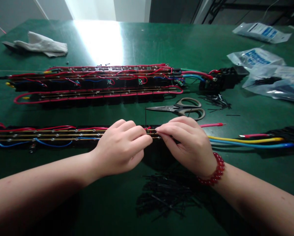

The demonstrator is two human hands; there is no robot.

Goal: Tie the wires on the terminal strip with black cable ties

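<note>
Across the near part of the table lies a long black wiring assembly (65,132) with brass-coloured bars and red and blue wires. My left hand (123,146) is closed over it, its fingers curled so that their tips are hidden. Just to the right, my right hand (186,141) pinches at the bars with thumb and forefinger; whatever is between them is too small to make out. A thin black cable tie (145,117) sticks up from the assembly between the hands. Scissors (175,108) with grey handles lie behind my right hand, blades pointing left.
Farther back rests a second wired assembly (95,78). A pile of black cable ties (169,195) lies in front of me, with a smaller bunch (218,101) beyond the scissors. Plastic bags (279,78) are at right, a white cloth (41,44) at far left. Yellow wire (245,140) runs right.
</note>
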